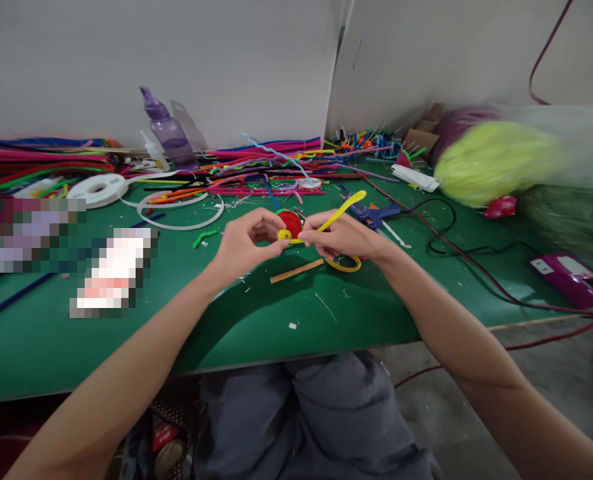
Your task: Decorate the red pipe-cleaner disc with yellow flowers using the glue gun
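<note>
Before a pale wall point(201, 60), we see a green table point(256, 333) spanning the frame. At centre, the left hand point(244, 241) pinches the coiled end point(284, 235) of a yellow strip point(340, 212); between the thumb and fingers of the right hand point(344, 235), the strip slants toward the upper right.

No text or number can be read: the pale panel point(114, 270) at nine o'clock is pixelated over, and the white patches point(542, 267) on the purple device point(571, 287) at three o'clock are too blurred.
</note>
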Motion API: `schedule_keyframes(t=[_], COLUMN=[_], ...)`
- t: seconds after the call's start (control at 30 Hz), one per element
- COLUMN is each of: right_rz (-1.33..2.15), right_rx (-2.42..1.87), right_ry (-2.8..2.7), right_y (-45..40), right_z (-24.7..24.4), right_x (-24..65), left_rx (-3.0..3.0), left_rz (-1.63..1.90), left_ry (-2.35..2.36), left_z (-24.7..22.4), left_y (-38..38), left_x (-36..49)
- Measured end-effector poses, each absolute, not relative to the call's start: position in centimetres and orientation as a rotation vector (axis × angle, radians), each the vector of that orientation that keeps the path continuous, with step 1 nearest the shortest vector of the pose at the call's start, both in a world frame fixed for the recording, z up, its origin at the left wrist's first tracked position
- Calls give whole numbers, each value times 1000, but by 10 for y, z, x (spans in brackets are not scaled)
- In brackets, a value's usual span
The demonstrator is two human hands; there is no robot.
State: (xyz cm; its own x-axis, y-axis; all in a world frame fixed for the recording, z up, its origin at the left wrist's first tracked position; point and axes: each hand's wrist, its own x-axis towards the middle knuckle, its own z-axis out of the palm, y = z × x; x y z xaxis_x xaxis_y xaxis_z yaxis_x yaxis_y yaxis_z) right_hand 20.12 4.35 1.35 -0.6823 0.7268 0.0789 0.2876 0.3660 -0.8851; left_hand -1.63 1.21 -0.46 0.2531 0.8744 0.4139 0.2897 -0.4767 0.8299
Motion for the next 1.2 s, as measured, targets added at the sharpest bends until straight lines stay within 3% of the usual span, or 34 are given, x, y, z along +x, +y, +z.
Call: schedule_keyframes(t=[0.37,0.77,1.2], right_rz=[1604,1608,1545], right_rx=[-853,-875,-900], right_ry=[-1886,-1928,-2016], right_y=[44,43,43], right_z=[2,3,13], right_x=[191,192,197], left_rx=[2367,2531,2694], left_rz=[1507,1322,1361], left_ry=[1028,1074,1013], left_z=[-24,-18,-13], left_y=[16,15,15], left_x=[-18,-23,-25])
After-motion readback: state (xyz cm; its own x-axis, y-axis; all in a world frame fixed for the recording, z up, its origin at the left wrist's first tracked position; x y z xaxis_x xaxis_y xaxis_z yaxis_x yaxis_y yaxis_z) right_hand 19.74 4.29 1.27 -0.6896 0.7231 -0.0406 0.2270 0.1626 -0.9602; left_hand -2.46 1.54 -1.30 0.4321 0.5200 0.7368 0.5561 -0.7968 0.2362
